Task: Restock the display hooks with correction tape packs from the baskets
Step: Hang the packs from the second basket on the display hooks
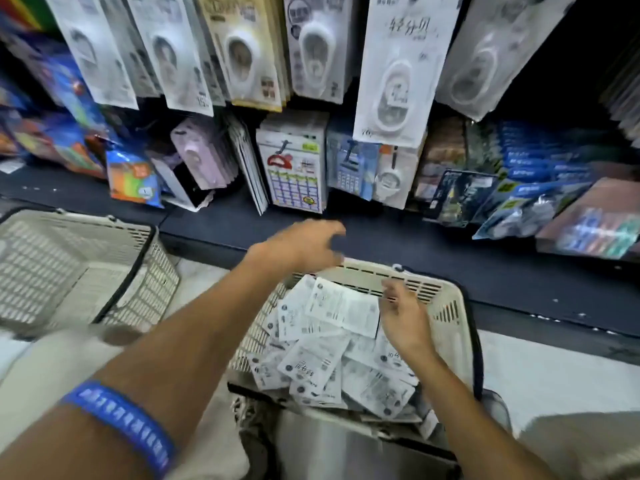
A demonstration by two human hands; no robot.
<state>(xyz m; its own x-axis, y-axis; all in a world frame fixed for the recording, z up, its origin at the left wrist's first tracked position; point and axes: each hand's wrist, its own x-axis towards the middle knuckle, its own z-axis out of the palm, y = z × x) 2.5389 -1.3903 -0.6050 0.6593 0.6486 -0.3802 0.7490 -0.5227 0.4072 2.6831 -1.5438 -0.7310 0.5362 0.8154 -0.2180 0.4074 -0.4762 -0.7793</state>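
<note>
Correction tape packs [332, 355] fill the near basket [446, 317]. Above its far rim the left hand [304, 247] hovers, fingers relaxed; the right hand [405, 317] pinches a pack's [343, 306] edge inside.

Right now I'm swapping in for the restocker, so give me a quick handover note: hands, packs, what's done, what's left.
Left hand: open, empty, blurred, above the far rim of the full basket.
Right hand: fingers on a correction tape pack on top of the pile; grip unclear.
Empty basket sits to the left.
Done: hanging packs already fill the upper hooks.
Left: many packs remain in the full basket to hang.
</note>
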